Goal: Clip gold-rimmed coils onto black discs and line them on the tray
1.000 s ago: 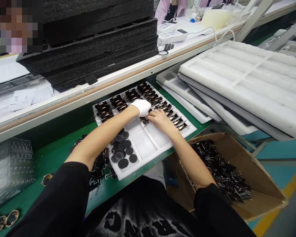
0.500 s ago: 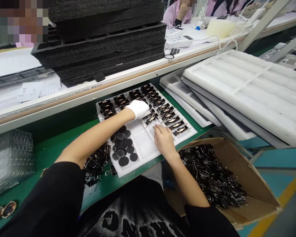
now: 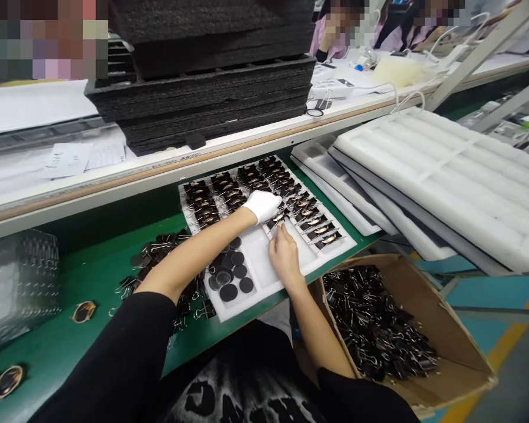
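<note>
My left hand (image 3: 263, 205), in a white glove, reaches over a white foam tray (image 3: 264, 289) and curls down among black binder clips (image 3: 318, 218). Its fingertips are hidden. Just nearer to me, my bare right hand (image 3: 285, 252) pinches at the end of a binder clip (image 3: 278, 217) beside the glove. Rows of these clips, with silver handles, grip thin tan-edged pieces in the tray's compartments. Black round discs (image 3: 228, 292), like dark lenses, lie loose in the near left compartment.
More binder clips (image 3: 158, 249) are heaped left of the tray, and a cardboard box (image 3: 462, 358) full of them stands at right. White foam trays (image 3: 423, 153) are stacked behind it. Black foam trays (image 3: 220, 88) rise on the shelf (image 3: 158, 167). Sunglasses (image 3: 7, 382) lie at left.
My right hand has moved left and its fingers have closed together at the clip by the glove. My left hand stays over the same clips. The camera view has shifted slightly.
</note>
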{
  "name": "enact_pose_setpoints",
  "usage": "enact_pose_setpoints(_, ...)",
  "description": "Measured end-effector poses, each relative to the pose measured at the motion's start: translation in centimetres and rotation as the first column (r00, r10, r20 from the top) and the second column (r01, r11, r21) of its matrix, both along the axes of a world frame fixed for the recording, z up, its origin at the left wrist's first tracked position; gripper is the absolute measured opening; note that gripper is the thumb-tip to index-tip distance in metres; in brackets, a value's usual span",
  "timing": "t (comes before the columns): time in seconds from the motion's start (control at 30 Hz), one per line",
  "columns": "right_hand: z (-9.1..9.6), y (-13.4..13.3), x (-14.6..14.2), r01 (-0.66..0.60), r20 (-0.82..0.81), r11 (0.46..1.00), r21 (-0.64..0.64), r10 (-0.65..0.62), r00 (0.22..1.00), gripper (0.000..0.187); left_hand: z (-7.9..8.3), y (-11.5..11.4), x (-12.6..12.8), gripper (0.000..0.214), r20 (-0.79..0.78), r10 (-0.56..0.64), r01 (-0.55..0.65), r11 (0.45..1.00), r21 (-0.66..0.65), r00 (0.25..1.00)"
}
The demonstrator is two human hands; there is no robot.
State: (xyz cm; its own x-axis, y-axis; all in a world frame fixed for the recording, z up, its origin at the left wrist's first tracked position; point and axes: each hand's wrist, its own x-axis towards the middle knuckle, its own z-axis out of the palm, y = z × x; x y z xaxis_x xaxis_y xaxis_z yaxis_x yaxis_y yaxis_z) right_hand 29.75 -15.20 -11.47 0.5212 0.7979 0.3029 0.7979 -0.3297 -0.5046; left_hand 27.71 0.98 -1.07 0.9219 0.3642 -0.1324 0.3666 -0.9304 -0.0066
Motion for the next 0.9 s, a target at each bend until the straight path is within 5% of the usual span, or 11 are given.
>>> enact_pose_setpoints(0.73,-0.8,0.5,0.0,-0.001,0.019,0.999,0.044,0.000,1.000,0.041,0.4,0.9,1.4,0.036,-0.067,-0.001,0.002,1.000,0.013,0.998)
enact_pose_setpoints(0.9,0.9,-0.2,0.7,0.053,0.067,0.998,0.047,-0.056,0.996,0.042,0.4,0.7,1.4,0.034,-0.067,0.012,-0.011,1.000,0.010,0.998)
